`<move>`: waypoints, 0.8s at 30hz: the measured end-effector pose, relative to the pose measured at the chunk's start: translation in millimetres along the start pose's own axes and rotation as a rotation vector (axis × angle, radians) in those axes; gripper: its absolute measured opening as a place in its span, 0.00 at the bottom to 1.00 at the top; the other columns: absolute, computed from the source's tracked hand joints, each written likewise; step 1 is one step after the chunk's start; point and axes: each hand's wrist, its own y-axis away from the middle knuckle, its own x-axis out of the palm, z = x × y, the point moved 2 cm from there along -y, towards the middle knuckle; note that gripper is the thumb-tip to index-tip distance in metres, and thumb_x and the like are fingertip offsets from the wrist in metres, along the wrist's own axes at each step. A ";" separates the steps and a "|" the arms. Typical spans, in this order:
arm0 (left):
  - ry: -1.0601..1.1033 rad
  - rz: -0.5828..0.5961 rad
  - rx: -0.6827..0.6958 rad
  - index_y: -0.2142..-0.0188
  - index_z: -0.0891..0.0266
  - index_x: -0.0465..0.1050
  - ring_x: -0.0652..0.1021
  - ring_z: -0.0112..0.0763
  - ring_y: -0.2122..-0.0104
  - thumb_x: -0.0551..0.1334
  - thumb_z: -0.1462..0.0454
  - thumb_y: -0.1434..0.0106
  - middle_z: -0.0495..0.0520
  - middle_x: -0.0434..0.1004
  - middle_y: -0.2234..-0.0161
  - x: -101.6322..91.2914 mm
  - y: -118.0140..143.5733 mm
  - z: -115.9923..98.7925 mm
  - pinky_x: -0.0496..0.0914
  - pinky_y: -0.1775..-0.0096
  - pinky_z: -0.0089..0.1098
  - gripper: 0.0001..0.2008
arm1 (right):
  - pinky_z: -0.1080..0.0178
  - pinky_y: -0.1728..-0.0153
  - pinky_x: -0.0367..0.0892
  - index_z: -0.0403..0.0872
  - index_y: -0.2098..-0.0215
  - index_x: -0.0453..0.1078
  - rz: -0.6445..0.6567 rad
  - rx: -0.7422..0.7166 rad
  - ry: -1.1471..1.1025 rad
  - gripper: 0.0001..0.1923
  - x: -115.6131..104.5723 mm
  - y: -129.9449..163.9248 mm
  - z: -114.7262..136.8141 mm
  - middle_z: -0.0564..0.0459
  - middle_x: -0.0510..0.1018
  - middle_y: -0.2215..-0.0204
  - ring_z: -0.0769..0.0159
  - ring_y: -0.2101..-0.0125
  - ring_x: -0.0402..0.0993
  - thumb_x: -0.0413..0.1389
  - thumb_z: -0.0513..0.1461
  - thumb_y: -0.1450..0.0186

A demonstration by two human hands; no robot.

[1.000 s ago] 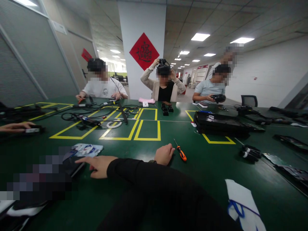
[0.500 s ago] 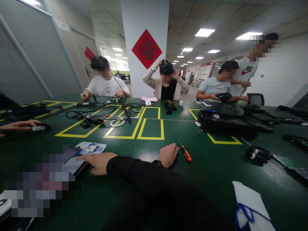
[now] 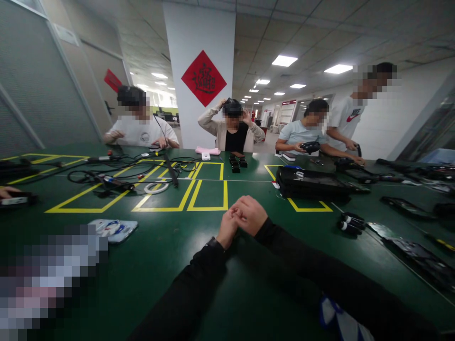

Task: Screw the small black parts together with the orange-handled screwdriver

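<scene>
Both hands meet on the green counter (image 3: pixel 199 246) just this side of the yellow tape boxes (image 3: pixel 209 195), the right hand (image 3: pixel 250 214) folded over the left hand (image 3: pixel 227 228), each grip closed on no tool, so no work looks underway.

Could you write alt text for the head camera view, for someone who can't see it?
The wearer's left hand and right hand, in black sleeves, are clasped together above a green table marked with yellow tape. Four other people work at its far side among cables and black devices.
</scene>
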 end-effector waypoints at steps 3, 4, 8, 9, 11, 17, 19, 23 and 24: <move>0.634 -0.058 0.035 0.61 0.65 0.59 0.76 0.31 0.67 0.45 0.56 0.38 0.57 0.74 0.68 11.7 -2.3 -7.2 0.69 0.65 0.31 0.14 | 0.60 0.63 0.60 0.43 0.67 0.66 -0.148 0.069 0.024 0.06 -8.4 35.2 -46.3 0.48 0.69 0.69 0.62 0.65 0.63 0.52 0.36 0.44; 0.825 -0.026 0.040 0.64 0.64 0.59 0.76 0.31 0.68 0.50 0.55 0.40 0.56 0.74 0.70 16.0 -3.1 -8.4 0.69 0.65 0.32 0.14 | 0.60 0.64 0.60 0.44 0.67 0.66 -0.182 0.086 0.014 0.06 -6.1 44.9 -55.6 0.48 0.69 0.70 0.62 0.66 0.63 0.52 0.37 0.43; 1.080 0.051 0.037 0.72 0.63 0.61 0.76 0.31 0.69 0.59 0.53 0.47 0.52 0.74 0.73 23.4 -5.0 -6.1 0.68 0.64 0.32 0.15 | 0.61 0.65 0.61 0.45 0.66 0.67 -0.233 0.102 -0.019 0.06 7.1 64.2 -68.1 0.50 0.71 0.72 0.63 0.68 0.65 0.53 0.39 0.42; 1.061 0.038 0.035 0.72 0.63 0.61 0.75 0.30 0.69 0.59 0.53 0.47 0.51 0.74 0.72 23.2 -5.2 -4.1 0.68 0.65 0.31 0.15 | 0.61 0.65 0.62 0.46 0.67 0.67 -0.240 0.094 -0.031 0.05 8.7 64.9 -67.9 0.50 0.71 0.72 0.64 0.68 0.65 0.52 0.38 0.42; 0.972 0.010 0.032 0.71 0.64 0.64 0.74 0.28 0.71 0.59 0.54 0.47 0.50 0.73 0.73 22.3 -5.4 -0.2 0.67 0.67 0.28 0.14 | 0.62 0.65 0.62 0.46 0.69 0.68 -0.253 0.079 -0.063 0.04 9.0 64.3 -67.5 0.51 0.72 0.72 0.65 0.68 0.66 0.51 0.38 0.40; 0.823 -0.034 0.083 0.72 0.65 0.66 0.71 0.24 0.75 0.58 0.55 0.45 0.49 0.71 0.76 19.8 -2.8 -0.3 0.64 0.71 0.25 0.14 | 0.61 0.63 0.63 0.47 0.67 0.70 -0.276 0.094 -0.172 0.07 6.8 67.3 -71.7 0.51 0.74 0.70 0.65 0.67 0.68 0.51 0.37 0.39; 0.828 -0.018 0.087 0.71 0.66 0.66 0.71 0.25 0.75 0.58 0.55 0.45 0.49 0.71 0.76 18.8 -2.1 -1.9 0.64 0.70 0.26 0.14 | 0.62 0.63 0.64 0.47 0.67 0.71 -0.317 0.140 -0.234 0.06 7.8 69.2 -70.7 0.51 0.75 0.70 0.66 0.67 0.68 0.52 0.38 0.41; 0.814 0.005 0.084 0.71 0.66 0.67 0.71 0.26 0.75 0.56 0.54 0.44 0.50 0.71 0.76 16.8 -1.4 -3.9 0.65 0.69 0.27 0.15 | 0.64 0.65 0.65 0.45 0.70 0.71 -0.320 0.213 -0.333 0.06 5.0 63.6 -66.8 0.51 0.75 0.72 0.67 0.69 0.69 0.54 0.39 0.42; 0.794 -0.003 0.087 0.71 0.65 0.66 0.71 0.26 0.74 0.55 0.54 0.43 0.50 0.71 0.75 16.3 -0.9 -4.7 0.65 0.68 0.28 0.15 | 0.64 0.66 0.65 0.45 0.70 0.71 -0.294 0.224 -0.343 0.06 0.6 59.7 -68.0 0.51 0.75 0.72 0.67 0.69 0.69 0.54 0.39 0.42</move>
